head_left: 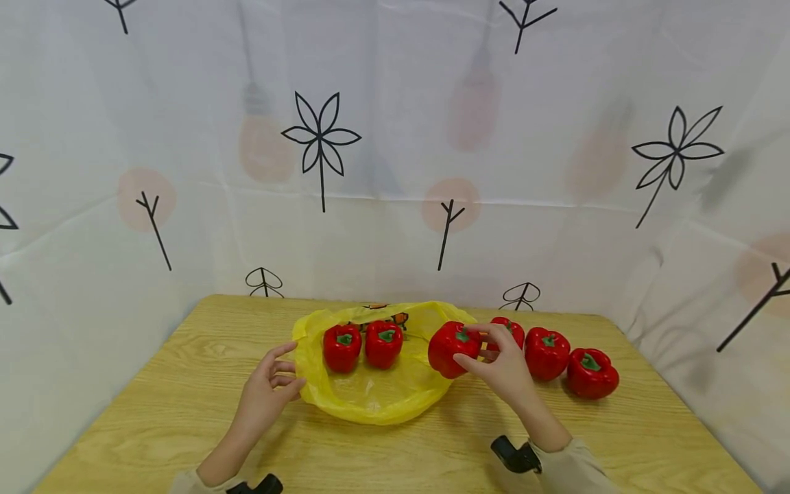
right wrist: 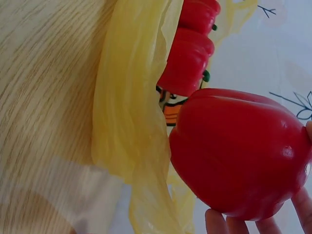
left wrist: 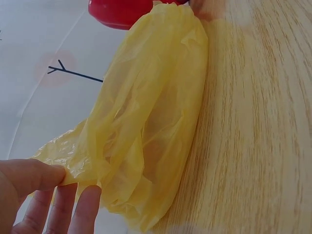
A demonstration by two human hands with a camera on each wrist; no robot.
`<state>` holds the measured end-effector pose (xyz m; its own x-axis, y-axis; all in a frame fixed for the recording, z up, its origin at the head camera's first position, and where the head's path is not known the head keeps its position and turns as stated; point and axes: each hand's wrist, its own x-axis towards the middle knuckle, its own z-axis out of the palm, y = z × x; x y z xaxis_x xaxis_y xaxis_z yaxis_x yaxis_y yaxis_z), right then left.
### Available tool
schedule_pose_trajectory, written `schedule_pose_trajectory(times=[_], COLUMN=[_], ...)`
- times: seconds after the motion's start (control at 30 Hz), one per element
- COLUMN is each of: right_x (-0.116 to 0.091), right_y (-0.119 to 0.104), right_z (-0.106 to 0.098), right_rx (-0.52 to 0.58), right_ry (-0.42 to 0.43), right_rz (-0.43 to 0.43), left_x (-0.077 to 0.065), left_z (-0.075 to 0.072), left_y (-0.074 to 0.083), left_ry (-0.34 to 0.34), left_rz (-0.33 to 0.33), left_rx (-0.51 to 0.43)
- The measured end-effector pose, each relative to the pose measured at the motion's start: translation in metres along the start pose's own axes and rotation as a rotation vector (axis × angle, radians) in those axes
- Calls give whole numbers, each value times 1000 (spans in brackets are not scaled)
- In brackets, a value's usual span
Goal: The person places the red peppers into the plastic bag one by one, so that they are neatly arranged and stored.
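Observation:
A yellow plastic bag [head_left: 378,414] lies with its mouth spread wide on the table. Two red bell peppers [head_left: 342,348] with green stems sit side by side inside it. My left hand [head_left: 262,392] pinches the bag's left edge between thumb and fingers, as the left wrist view shows up close. At the bag's right rim, my right hand [head_left: 505,363] holds another red bell pepper [right wrist: 239,153] by its side. This pepper overlaps the rim in the head view. Three more bell peppers [head_left: 546,353] stand in a row to the right, the farthest partly hidden behind my right hand.
The wooden table [head_left: 185,370] runs back to a white patterned curtain [head_left: 382,240], which also hangs on both sides. Black straps with camera mounts [head_left: 517,455] sit at my wrists.

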<state>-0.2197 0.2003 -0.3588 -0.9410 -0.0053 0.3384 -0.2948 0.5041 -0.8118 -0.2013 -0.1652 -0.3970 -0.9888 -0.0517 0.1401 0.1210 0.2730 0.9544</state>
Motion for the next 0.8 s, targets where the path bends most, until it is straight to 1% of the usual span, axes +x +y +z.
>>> schedule_pose_trajectory(times=[0.3, 0.57, 0.8], right_x=[6, 19, 33], right_y=[0, 3, 2], right_z=[9, 15, 18], right_rx=[56, 32, 41], right_ry=[-41, -71, -93], right_rz=[5, 13, 8], left_x=[0, -1, -1], left_z=[1, 1, 0], left_y=[-1, -2, -2], left_ry=[-9, -1, -6], left_rz=[-7, -3, 2], left_rx=[-7, -13, -15])
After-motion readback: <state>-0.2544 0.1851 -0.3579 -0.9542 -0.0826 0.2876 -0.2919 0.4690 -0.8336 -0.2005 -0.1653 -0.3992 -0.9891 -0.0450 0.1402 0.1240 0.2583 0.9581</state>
